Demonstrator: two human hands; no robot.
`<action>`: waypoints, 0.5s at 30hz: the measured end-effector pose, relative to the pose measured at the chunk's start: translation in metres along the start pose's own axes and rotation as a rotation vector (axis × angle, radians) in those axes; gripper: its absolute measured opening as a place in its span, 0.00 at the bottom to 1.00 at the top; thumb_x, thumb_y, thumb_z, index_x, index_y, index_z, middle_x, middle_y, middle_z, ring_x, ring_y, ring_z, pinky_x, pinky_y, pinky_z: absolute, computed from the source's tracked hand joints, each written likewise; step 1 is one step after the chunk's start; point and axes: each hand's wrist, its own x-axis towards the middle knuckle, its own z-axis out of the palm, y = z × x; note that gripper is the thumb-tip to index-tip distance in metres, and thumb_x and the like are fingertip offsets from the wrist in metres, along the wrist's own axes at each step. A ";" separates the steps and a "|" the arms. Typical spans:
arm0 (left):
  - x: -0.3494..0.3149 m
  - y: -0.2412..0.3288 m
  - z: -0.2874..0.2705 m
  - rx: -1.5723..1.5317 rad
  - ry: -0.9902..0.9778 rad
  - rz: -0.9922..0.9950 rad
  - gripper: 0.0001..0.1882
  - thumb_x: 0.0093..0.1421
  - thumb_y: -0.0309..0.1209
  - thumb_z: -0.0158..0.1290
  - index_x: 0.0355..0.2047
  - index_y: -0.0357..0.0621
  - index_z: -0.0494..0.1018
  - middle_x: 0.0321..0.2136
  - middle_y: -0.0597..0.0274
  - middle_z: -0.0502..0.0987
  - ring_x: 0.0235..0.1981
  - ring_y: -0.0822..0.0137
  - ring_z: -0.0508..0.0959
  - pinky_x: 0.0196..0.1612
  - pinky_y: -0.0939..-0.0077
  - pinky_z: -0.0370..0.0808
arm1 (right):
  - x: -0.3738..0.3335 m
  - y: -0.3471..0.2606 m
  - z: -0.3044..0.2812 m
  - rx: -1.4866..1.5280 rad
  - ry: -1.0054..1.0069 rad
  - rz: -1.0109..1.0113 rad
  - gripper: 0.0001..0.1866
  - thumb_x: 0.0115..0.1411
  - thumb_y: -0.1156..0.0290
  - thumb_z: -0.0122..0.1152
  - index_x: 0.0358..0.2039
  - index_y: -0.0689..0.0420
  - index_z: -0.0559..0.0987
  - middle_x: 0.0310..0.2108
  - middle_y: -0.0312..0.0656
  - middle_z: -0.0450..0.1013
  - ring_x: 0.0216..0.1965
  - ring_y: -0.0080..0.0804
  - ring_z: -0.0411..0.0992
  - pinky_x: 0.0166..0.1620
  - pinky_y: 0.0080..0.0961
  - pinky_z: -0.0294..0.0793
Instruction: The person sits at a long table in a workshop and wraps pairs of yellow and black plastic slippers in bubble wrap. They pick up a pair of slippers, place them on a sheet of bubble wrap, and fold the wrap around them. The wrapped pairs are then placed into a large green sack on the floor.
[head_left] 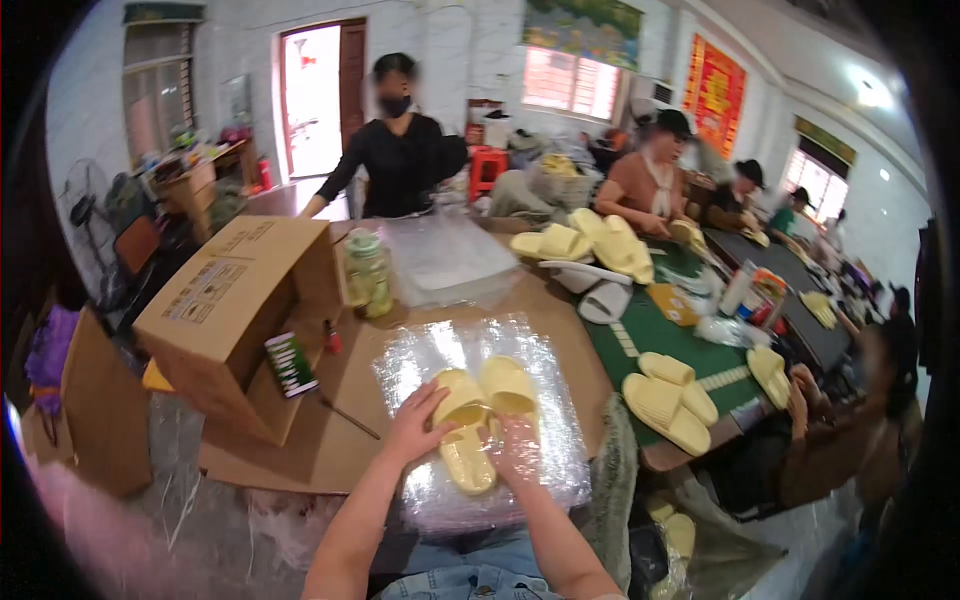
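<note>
A pair of pale yellow slippers (468, 462) lies on a stack of clear plastic bags (560, 440) right before me. My left hand (412, 428) grips the left slipper at its side, fingers by the strap and thumb lower down. At the heel part of the right slipper (508, 386) is my right hand (514, 450), closed around it. Shiny clear film and glare blur the right fingers, and whether that film covers the hand is hard to make out.
An open cardboard box (235, 300) stands left, beside a lidded jar (368, 275) and a green-and-white packet (291, 364). More clear bags (445, 260) lie farther back. Yellow slippers (668, 400) sit on the green table at right. Across the table stands a masked person (400, 160); others work along the right.
</note>
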 end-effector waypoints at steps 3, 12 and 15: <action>0.002 0.001 -0.002 -0.020 0.011 0.021 0.37 0.55 0.46 0.67 0.64 0.52 0.71 0.67 0.50 0.67 0.66 0.44 0.67 0.68 0.54 0.65 | -0.002 0.007 0.011 0.009 -0.045 0.013 0.28 0.65 0.49 0.60 0.52 0.63 0.79 0.42 0.55 0.74 0.46 0.54 0.73 0.53 0.48 0.71; 0.004 -0.001 0.002 -0.022 -0.010 0.027 0.36 0.55 0.43 0.67 0.63 0.51 0.71 0.66 0.48 0.67 0.66 0.45 0.67 0.68 0.56 0.65 | -0.002 0.000 -0.003 0.026 -0.024 0.013 0.29 0.64 0.48 0.61 0.53 0.61 0.79 0.42 0.53 0.74 0.45 0.50 0.74 0.52 0.43 0.73; 0.003 0.000 0.001 -0.030 -0.025 0.006 0.36 0.56 0.45 0.66 0.64 0.52 0.70 0.67 0.51 0.66 0.66 0.45 0.67 0.68 0.56 0.65 | -0.002 -0.001 -0.006 0.050 -0.033 0.020 0.29 0.64 0.49 0.61 0.53 0.61 0.79 0.42 0.54 0.75 0.46 0.51 0.74 0.52 0.43 0.74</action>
